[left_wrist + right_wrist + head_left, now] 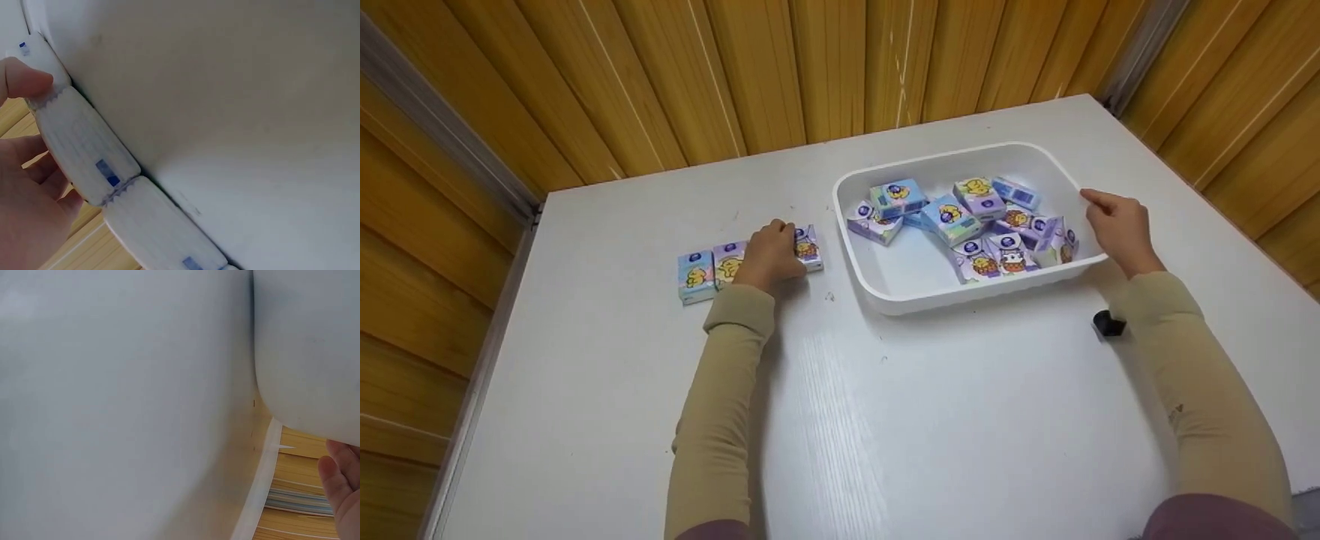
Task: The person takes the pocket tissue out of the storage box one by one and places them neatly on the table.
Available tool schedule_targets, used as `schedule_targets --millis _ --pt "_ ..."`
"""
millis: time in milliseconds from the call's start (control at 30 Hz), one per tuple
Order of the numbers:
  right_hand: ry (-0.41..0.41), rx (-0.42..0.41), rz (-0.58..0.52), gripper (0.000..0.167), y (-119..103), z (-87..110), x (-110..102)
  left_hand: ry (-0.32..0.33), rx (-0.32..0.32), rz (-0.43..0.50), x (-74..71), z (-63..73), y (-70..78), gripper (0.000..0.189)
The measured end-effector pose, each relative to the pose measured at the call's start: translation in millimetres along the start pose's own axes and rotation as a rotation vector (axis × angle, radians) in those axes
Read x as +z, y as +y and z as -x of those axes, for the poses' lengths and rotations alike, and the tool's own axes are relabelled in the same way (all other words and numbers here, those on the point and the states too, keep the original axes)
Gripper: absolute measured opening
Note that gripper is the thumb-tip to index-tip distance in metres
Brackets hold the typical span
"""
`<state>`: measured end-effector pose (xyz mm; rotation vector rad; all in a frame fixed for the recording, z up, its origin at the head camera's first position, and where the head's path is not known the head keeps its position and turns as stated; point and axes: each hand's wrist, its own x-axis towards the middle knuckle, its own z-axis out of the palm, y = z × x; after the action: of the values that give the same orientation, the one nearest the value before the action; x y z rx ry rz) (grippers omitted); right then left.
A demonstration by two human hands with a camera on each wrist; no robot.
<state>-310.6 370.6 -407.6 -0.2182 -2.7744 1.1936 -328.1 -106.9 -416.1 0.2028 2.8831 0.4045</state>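
My left hand (771,255) grips a tissue pack in a short row of small tissue packs. In the left wrist view its thumb lies over an end of the packs (90,149), the other fingers along their far side. A blue tissue pack (695,277) forms the row's left end, a purple-and-white tissue pack (808,249) its right end; the hand hides packs between. My right hand (1119,229) holds the right rim of a white plastic basin (915,304), fingertips at the edge. Inside the basin lie several loose tissue packs (951,219), blue and purple, some tilted over others.
The white table (930,420) has wooden panel walls (825,67) behind it and at both sides. A small black object (1108,324) lies by the right forearm. Between the row and the basin there is a narrow gap.
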Motion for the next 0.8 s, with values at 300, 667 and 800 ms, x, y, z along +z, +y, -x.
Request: schedule_targets --millis 300,667,800 --pt "0.062 -0.048 0.042 0.04 1.2 -0.4 0.9 -0.006 -0.007 -0.035 -1.4 4.3 0.5 0.076" --pt "0.041 -0.019 0.051 0.042 1.6 -1.5 0.6 -0.056 0.011 -0.021 -9.5 10.9 7.6 0.084" --pt "0.033 -0.008 0.043 0.042 1.5 -1.5 0.6 0.014 0.056 -0.016 -12.3 9.8 19.0 0.075"
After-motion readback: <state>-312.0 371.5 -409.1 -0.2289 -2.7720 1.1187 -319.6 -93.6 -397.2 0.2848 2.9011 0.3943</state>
